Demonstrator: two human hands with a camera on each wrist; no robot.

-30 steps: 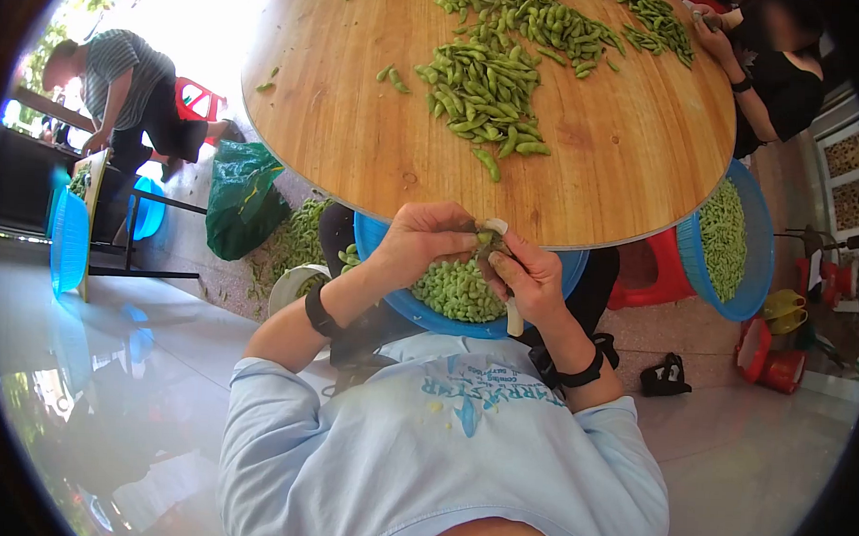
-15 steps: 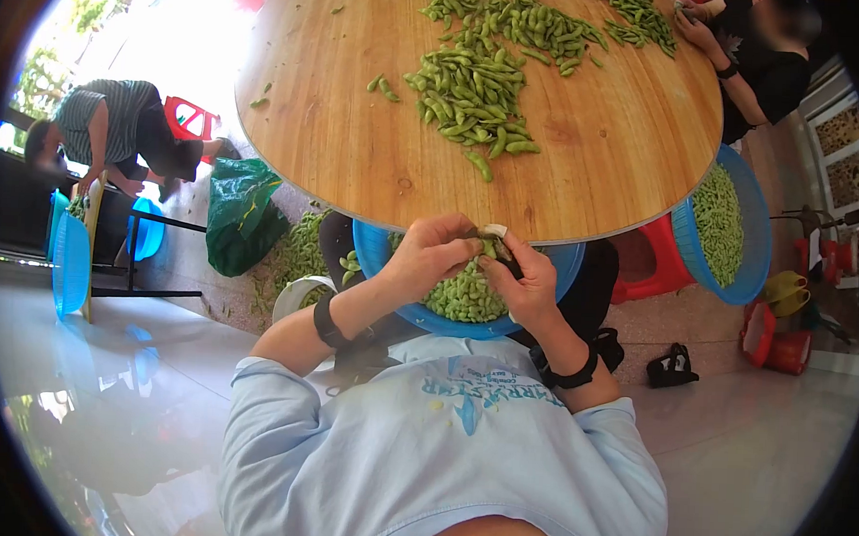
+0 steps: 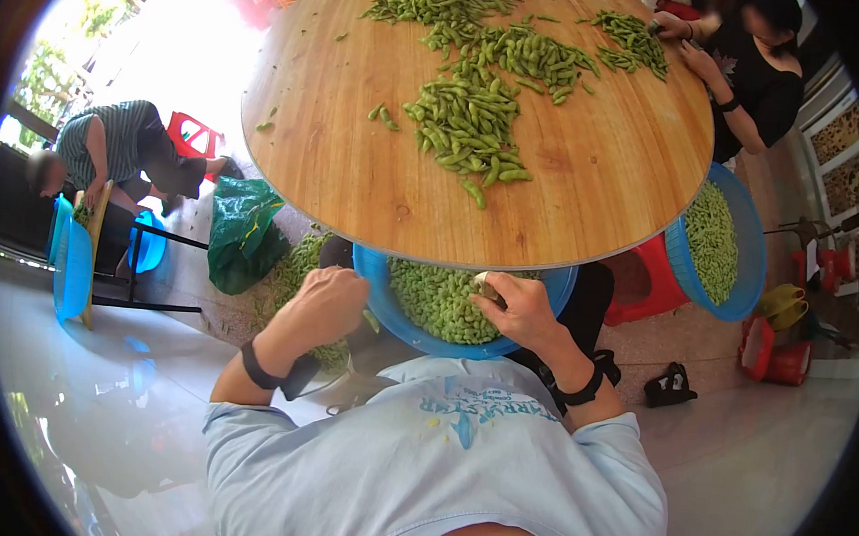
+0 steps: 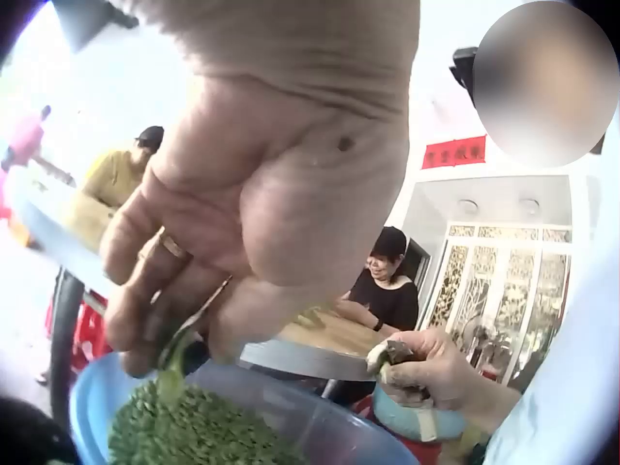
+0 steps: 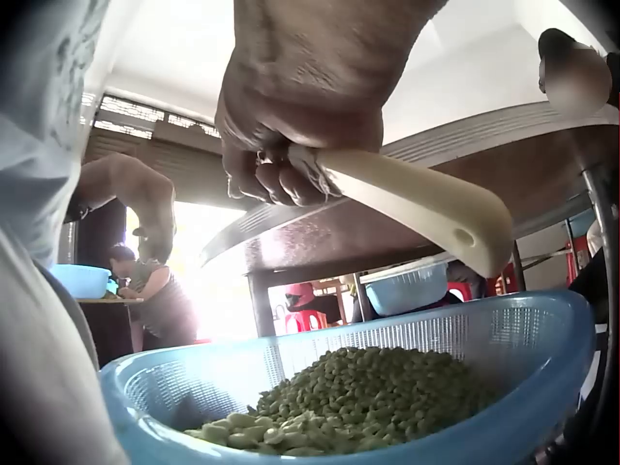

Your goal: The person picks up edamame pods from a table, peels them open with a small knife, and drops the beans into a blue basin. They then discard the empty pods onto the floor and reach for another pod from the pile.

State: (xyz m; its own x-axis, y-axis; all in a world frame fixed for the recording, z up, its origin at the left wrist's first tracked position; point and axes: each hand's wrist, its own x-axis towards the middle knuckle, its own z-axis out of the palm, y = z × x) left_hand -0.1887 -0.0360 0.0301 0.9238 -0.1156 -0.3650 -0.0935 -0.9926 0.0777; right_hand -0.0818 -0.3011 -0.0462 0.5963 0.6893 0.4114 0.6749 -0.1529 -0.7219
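Observation:
My left hand [image 3: 322, 306] is beside the left rim of a blue basket [image 5: 542, 334], above a patch of green pods [image 3: 305, 258]. In the left wrist view its thumb and fingers pinch a limp green bean pod [image 4: 174, 378]. Over the basket's right side, my right hand [image 3: 523, 312] grips a tool by its cream handle [image 5: 417, 199], which has a hole near the end. Its working end is hidden in the fingers. Shelled green beans [image 3: 438, 302] lie heaped in the basket.
Edamame pods [image 3: 470, 116] are piled on the round wooden table [image 3: 587, 179] ahead. A second blue basket of beans [image 3: 714, 237] stands at right by a red stool [image 3: 644, 287]. A green bag [image 3: 239, 231] sits on the floor at left. Other people [image 3: 764, 77] are working nearby.
My hands were together over the basket, working at a pod; now the left has moved away to the left and down, while the right stays over the basket with the tool.

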